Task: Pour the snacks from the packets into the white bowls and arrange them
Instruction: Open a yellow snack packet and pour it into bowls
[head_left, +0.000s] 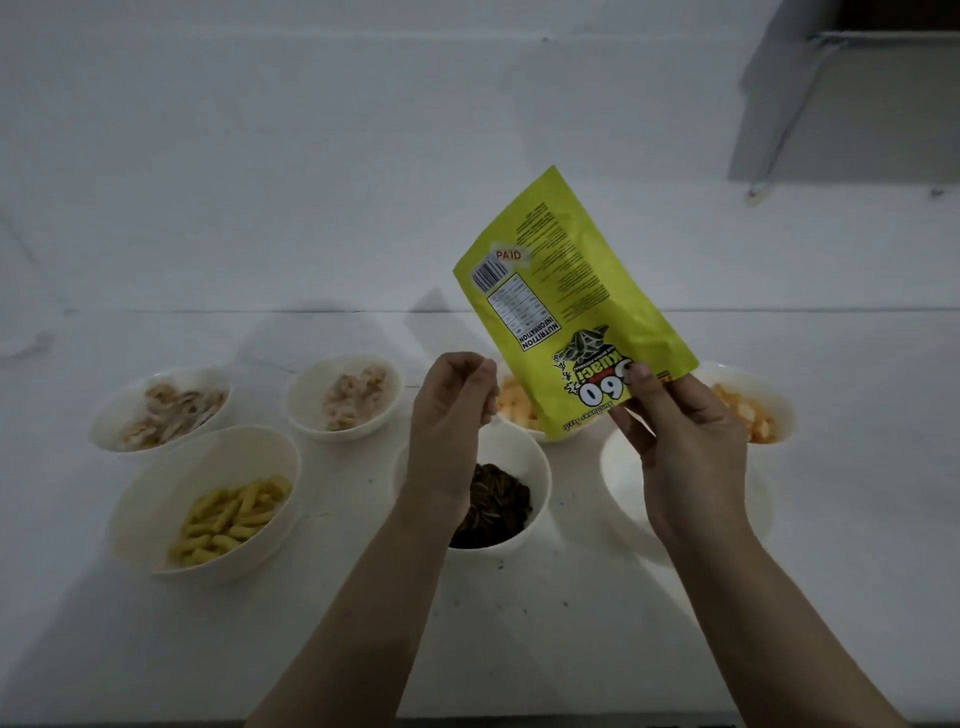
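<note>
1. A yellow-green glossy plastic snack packet (566, 306) printed with a nutrition table and a "PAID" sticker is held upside down in the air, tilted, its lower end over the bowls.
2. The right hand (680, 441) pinches the packet's lower corner: the thumb lies on the printed face and the other fingers (631, 423) curl behind it.
3. The left hand (449, 410) is just beside the packet's lower left edge, its fingers curled loosely inward with thumb and fingertips close together; whether they hold anything cannot be told.
4. Directly below the left hand's fingers stands a round white bowl of dark striped seeds (498, 506).
5. Beneath the right hand sits an empty white bowl (623, 488), partly hidden by the wrist.
6. Behind the fingers of both hands, two white bowls of pale orange chips (514, 408) (748, 410) show either side of the packet.
7. Left of the left hand's fingers are a white bowl of yellow puffed sticks (228, 512), and farther back two white bowls of beige crisps (171, 408) (353, 397).
8. All bowls rest on a white desk (571, 623).
</note>
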